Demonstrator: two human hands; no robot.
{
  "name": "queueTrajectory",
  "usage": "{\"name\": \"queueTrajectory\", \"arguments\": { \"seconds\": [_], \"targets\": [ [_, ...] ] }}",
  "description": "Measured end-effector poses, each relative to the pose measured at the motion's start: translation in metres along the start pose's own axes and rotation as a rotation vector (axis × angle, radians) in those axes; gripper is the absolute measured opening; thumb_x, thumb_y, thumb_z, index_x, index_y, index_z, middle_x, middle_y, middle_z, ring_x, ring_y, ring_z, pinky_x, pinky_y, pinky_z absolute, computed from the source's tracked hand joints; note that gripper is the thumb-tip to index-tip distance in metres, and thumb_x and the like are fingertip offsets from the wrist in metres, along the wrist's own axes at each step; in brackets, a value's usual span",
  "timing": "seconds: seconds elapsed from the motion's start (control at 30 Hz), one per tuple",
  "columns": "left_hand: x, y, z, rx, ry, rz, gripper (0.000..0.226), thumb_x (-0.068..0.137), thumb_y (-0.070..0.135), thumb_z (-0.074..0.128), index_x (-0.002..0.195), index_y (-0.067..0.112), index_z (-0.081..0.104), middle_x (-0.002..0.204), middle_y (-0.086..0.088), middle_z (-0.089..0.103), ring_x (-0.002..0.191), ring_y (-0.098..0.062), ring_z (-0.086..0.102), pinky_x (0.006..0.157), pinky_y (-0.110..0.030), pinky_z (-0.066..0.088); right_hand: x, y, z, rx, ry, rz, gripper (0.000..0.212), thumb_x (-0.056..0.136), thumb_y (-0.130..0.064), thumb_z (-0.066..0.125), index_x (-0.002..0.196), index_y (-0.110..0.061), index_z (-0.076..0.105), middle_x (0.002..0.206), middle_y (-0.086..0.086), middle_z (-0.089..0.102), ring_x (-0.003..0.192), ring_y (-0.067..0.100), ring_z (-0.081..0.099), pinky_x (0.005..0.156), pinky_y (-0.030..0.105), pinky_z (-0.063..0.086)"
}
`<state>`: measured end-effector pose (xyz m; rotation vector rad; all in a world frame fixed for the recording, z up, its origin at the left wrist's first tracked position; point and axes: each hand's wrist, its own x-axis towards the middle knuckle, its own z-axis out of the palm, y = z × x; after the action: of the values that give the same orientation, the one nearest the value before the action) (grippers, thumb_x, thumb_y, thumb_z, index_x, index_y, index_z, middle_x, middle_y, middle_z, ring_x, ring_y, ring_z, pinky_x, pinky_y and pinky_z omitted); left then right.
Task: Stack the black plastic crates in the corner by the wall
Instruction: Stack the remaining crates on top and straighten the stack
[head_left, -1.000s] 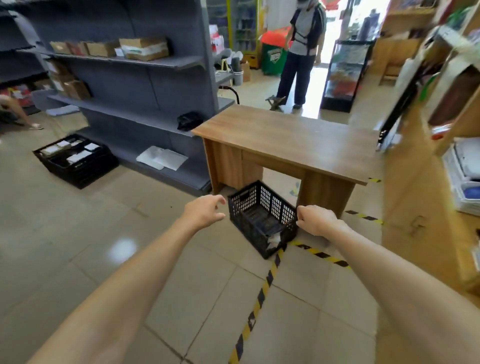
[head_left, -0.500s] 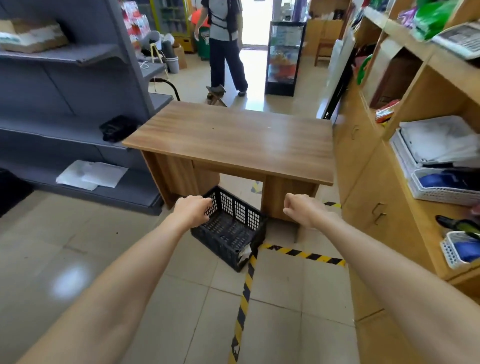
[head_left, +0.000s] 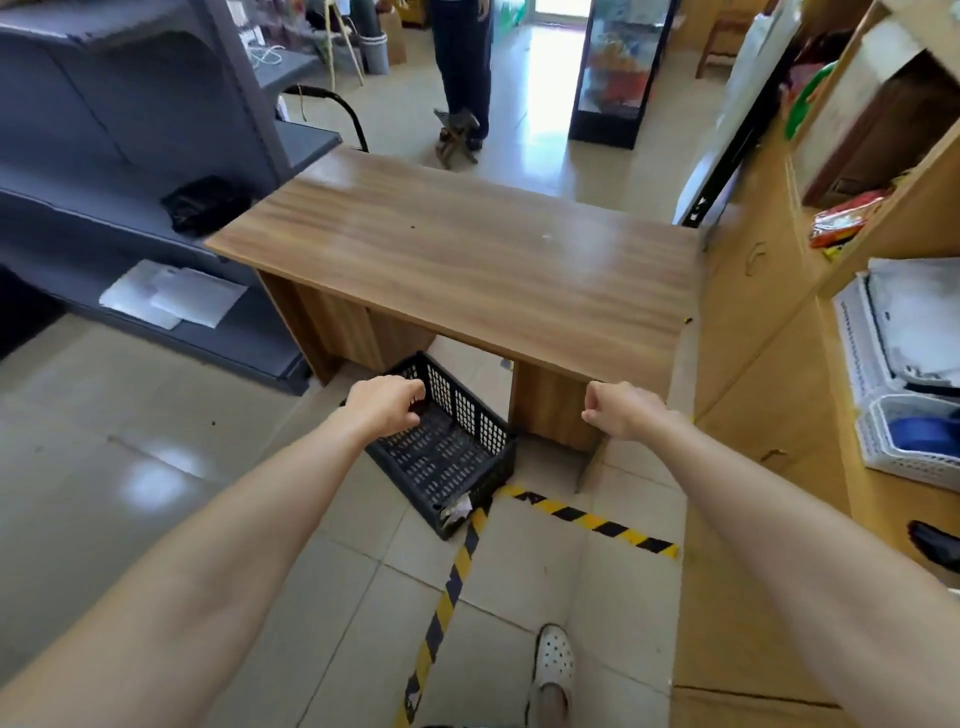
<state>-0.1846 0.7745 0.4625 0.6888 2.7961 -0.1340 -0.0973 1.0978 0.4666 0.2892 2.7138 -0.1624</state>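
Black crate (head_left: 452, 457) sits on the floor, part tucked under the tabletop's (head_left: 467, 249) near edge, with a crumpled paper scrap (head_left: 460, 506) in its closest corner. It's open side up and skewed to that edge, one corner aimed back at me; can't tell which side's longer. Left grip (head_left: 384, 410) is over its left rim, right grip (head_left: 623, 410) off beside it, both loosely fisted around nothing.

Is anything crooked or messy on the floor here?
Yes. The black crate sits crooked on the floor, turned at an angle to the wooden desk, with its far corner poking under it. A crumpled scrap of paper sticks out at its near corner, by the striped floor tape.
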Motion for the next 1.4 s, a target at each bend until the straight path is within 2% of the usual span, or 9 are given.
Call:
{"name": "queueTrajectory", "arguments": {
  "seconds": [0.13, 0.37, 0.47, 0.6, 0.83, 1.07, 1.2, 1.3, 1.4],
  "targets": [
    [0.027, 0.013, -0.010, -0.093, -0.001, -0.106, 0.042, 0.090, 0.041, 0.061, 0.131, 0.030, 0.053, 0.122, 0.002, 0.064, 0.112, -0.021, 0.062, 0.079, -0.036, 0.051, 0.055, 0.019, -0.030, 0.004, 0.018, -0.064, 0.023, 0.097, -0.044, 0.045, 0.104, -0.024, 0.053, 0.098, 0.003, 0.062, 0.087, 0.027, 0.060, 0.078, 0.042, 0.054],
    [0.049, 0.008, 0.003, -0.176, -0.073, -0.196, 0.042, 0.094, 0.041, 0.057, 0.133, 0.028, 0.051, 0.124, 0.001, 0.064, 0.112, -0.021, 0.062, 0.080, -0.038, 0.056, 0.114, -0.004, -0.019, -0.039, -0.126, -0.231, 0.015, 0.097, -0.037, 0.045, 0.099, -0.024, 0.053, 0.098, 0.003, 0.061, 0.086, 0.026, 0.058, 0.077, 0.041, 0.053],
    [0.054, -0.013, 0.017, -0.206, -0.109, -0.240, 0.042, 0.094, 0.040, 0.056, 0.134, 0.028, 0.050, 0.125, 0.000, 0.064, 0.112, -0.021, 0.061, 0.079, -0.037, 0.054, 0.137, -0.032, -0.010, -0.112, -0.213, -0.306, 0.017, 0.097, -0.034, 0.044, 0.102, -0.021, 0.053, 0.102, 0.005, 0.059, 0.090, 0.028, 0.058, 0.079, 0.042, 0.052],
    [0.063, -0.044, 0.030, -0.257, -0.145, -0.325, 0.039, 0.094, 0.037, 0.056, 0.132, 0.028, 0.052, 0.124, -0.001, 0.063, 0.113, -0.021, 0.060, 0.086, -0.038, 0.053, 0.171, -0.093, -0.021, -0.152, -0.293, -0.435, 0.022, 0.098, -0.034, 0.044, 0.103, -0.017, 0.056, 0.096, 0.005, 0.061, 0.089, 0.028, 0.060, 0.070, 0.038, 0.046],
    [0.086, -0.110, 0.019, -0.339, -0.116, -0.443, 0.036, 0.095, 0.036, 0.055, 0.130, 0.026, 0.055, 0.125, -0.002, 0.064, 0.116, -0.022, 0.059, 0.088, -0.040, 0.053, 0.233, -0.185, -0.065, -0.183, -0.269, -0.556, 0.024, 0.100, -0.035, 0.041, 0.107, -0.019, 0.057, 0.092, -0.001, 0.059, 0.091, 0.027, 0.059, 0.066, 0.036, 0.044],
    [0.083, -0.148, 0.037, -0.396, -0.149, -0.550, 0.039, 0.094, 0.038, 0.055, 0.132, 0.027, 0.053, 0.129, -0.002, 0.062, 0.120, -0.023, 0.057, 0.091, -0.039, 0.051, 0.269, -0.230, -0.053, -0.233, -0.321, -0.632, 0.026, 0.100, -0.038, 0.040, 0.109, -0.017, 0.054, 0.098, 0.001, 0.056, 0.086, 0.025, 0.055, 0.063, 0.035, 0.038],
    [0.073, -0.157, 0.058, -0.475, -0.195, -0.637, 0.041, 0.094, 0.037, 0.056, 0.133, 0.025, 0.053, 0.130, -0.006, 0.061, 0.123, -0.027, 0.054, 0.095, -0.043, 0.048, 0.282, -0.256, -0.041, -0.262, -0.366, -0.715, 0.024, 0.100, -0.037, 0.041, 0.107, -0.018, 0.055, 0.097, 0.003, 0.058, 0.089, 0.027, 0.056, 0.073, 0.039, 0.045],
    [0.066, -0.155, 0.076, -0.517, -0.203, -0.700, 0.042, 0.094, 0.036, 0.058, 0.133, 0.022, 0.053, 0.132, -0.008, 0.060, 0.124, -0.028, 0.053, 0.098, -0.044, 0.046, 0.290, -0.271, -0.026, -0.250, -0.412, -0.744, 0.021, 0.099, -0.037, 0.045, 0.107, -0.020, 0.055, 0.093, 0.001, 0.060, 0.088, 0.025, 0.058, 0.073, 0.038, 0.045],
    [0.064, -0.152, 0.095, -0.571, -0.199, -0.792, 0.043, 0.094, 0.035, 0.059, 0.134, 0.021, 0.054, 0.131, -0.010, 0.060, 0.123, -0.030, 0.054, 0.100, -0.046, 0.045, 0.303, -0.282, -0.005, -0.259, -0.457, -0.786, 0.020, 0.098, -0.038, 0.047, 0.108, -0.022, 0.054, 0.102, 0.003, 0.064, 0.092, 0.027, 0.060, 0.081, 0.041, 0.049]
  ]
}}
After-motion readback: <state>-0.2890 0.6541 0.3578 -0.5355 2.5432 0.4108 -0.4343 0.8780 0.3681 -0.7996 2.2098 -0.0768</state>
